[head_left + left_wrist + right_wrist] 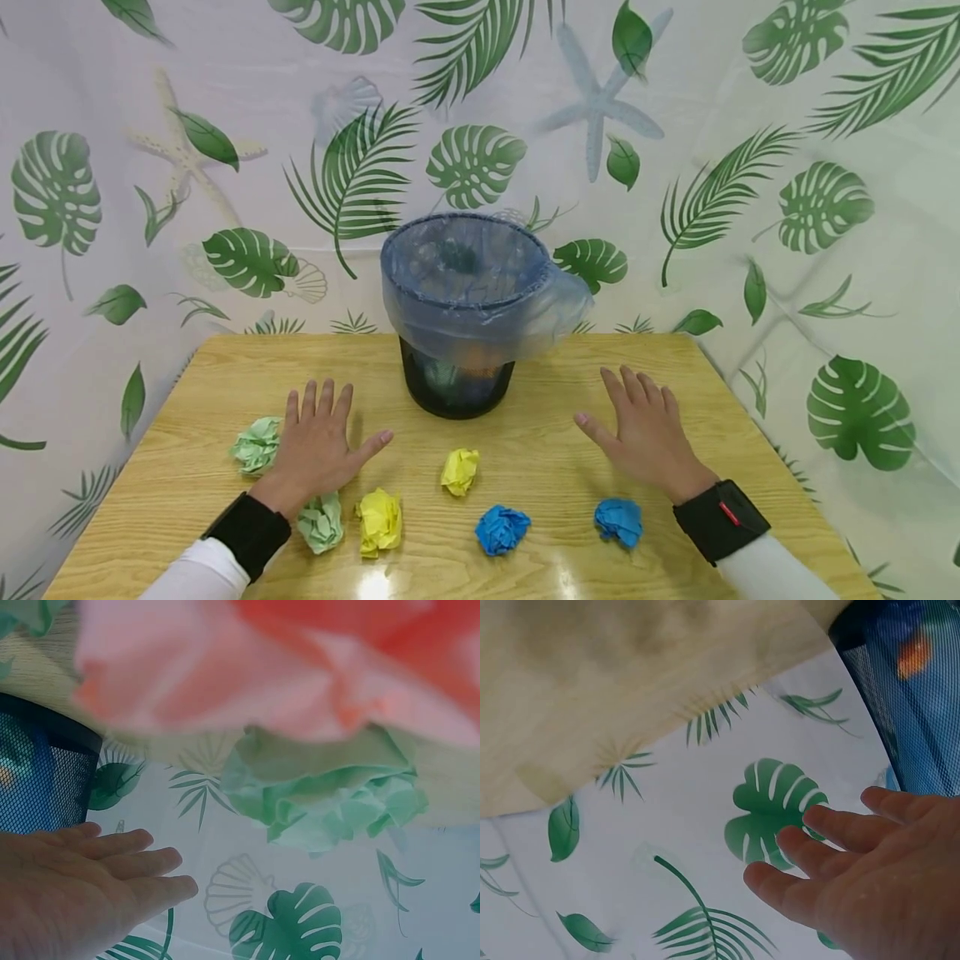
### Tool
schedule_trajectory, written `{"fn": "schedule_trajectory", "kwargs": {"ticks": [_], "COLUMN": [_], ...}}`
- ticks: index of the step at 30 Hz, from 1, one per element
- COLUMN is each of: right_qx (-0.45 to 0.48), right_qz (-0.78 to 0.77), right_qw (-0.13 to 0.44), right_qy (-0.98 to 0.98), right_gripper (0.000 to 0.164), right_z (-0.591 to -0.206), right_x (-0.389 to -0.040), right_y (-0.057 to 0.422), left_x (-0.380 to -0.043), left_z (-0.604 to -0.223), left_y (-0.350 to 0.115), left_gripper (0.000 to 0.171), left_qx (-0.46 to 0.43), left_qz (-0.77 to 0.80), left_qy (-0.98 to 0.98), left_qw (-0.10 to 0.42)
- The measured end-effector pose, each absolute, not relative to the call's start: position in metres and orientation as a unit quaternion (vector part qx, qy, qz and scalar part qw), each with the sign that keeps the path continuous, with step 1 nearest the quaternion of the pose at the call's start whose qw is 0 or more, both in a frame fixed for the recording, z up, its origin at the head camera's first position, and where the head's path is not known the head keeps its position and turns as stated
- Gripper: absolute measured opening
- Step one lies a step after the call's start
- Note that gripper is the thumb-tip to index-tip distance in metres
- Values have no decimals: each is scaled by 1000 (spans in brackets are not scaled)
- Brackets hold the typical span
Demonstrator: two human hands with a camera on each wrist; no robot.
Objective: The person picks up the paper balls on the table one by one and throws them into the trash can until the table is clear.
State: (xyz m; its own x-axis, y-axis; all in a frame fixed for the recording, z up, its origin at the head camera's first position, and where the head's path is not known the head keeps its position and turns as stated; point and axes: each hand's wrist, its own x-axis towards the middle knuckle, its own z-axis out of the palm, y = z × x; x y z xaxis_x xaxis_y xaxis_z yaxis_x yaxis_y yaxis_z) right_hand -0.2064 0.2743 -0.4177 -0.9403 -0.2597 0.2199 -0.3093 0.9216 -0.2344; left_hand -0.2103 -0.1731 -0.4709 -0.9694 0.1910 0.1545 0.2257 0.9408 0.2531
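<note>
My left hand (315,450) is spread palm down over the left of the table, holding nothing. A light green crumpled paper ball (257,446) lies just beyond its outer edge, and a second green paper ball (321,525) is by the wrist. A pinkish-red crumpled paper (285,667) fills the top of the left wrist view, but the arm hides it in the head view. On the right, my right hand (648,433) has its fingers extended and holds nothing. The blue paper ball (618,522) nearest it lies below the palm, toward the table's front.
A black mesh bin (457,387) stands at the back middle, lined with a translucent blue bag (480,321) folded over its rim; coloured contents show through. Between the hands lie yellow paper balls (459,472) and another blue paper ball (502,529). A leaf-patterned sheet (480,100) hangs behind the wooden table.
</note>
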Motion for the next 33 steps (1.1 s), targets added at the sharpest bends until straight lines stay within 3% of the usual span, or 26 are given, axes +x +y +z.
{"fn": "schedule_trajectory", "kwargs": {"ticks": [15,25,33], "right_qx": [150,147,157], "right_qz": [125,113,92], "right_qw": [50,-24,-39], "right_qy": [-979,-982,-983], "right_gripper": [80,87,84], "right_z": [-451,-456,-455], "right_x": [-181,-163,-156], "right_y": [285,287,287], "left_x": [-210,-210,-211], "left_z": [-471,-472,-472], "left_y": [-172,-172,-171], "left_gripper": [105,103,104], "left_qx": [-104,-107,-106], "left_qz": [-139,-136,-132], "left_qy": [-983,-983,-983], "left_qw": [65,69,65]}}
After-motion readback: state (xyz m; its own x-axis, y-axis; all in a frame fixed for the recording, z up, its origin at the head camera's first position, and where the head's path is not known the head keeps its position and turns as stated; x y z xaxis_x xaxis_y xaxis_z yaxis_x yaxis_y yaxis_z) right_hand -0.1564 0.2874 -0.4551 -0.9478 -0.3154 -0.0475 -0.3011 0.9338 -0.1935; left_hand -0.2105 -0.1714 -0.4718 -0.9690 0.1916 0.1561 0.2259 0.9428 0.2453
